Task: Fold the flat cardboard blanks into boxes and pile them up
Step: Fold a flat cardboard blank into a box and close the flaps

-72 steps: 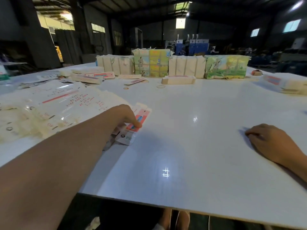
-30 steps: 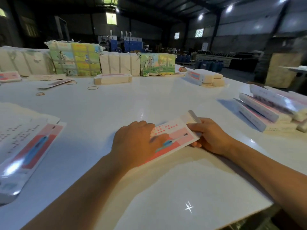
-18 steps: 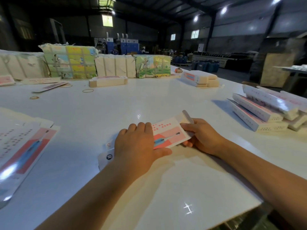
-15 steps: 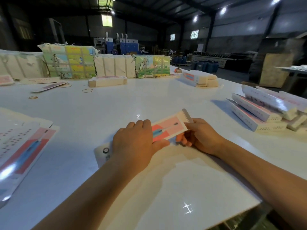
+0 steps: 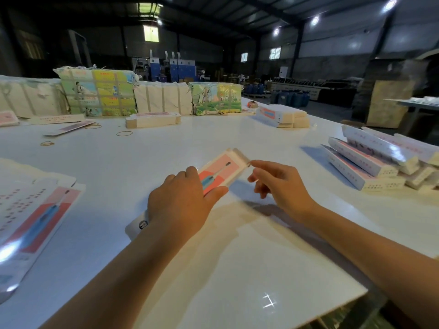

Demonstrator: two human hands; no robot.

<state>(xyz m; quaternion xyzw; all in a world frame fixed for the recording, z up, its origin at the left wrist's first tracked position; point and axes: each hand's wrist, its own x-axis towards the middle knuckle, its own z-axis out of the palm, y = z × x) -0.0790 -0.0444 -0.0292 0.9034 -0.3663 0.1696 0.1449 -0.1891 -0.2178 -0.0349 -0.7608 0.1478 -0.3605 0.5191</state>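
A long pink-and-white box blank (image 5: 219, 171) with a blue toothbrush picture is lifted off the white table (image 5: 237, 269) at the middle. My left hand (image 5: 183, 203) grips its middle, thumb on the near side and fingers over the top. The blank's near end (image 5: 139, 225) pokes out below my wrist. My right hand (image 5: 278, 184) is at the far end, index finger and thumb touching the end flap (image 5: 241, 154). A stack of flat blanks (image 5: 35, 210) lies at the left. Folded boxes are piled (image 5: 370, 160) at the right.
Wrapped bundles (image 5: 99, 93) of cardboard line the table's far side, with smaller stacks of blanks (image 5: 152, 119) and boxes (image 5: 282, 116) in front. Rubber bands (image 5: 124, 133) lie scattered at the far left. The table's near edge runs close at lower right.
My left hand took a blank from the left stack and brought it to the middle. Both hands pushed it into a box shape and lifted it; my right hand shifted to the far flap.
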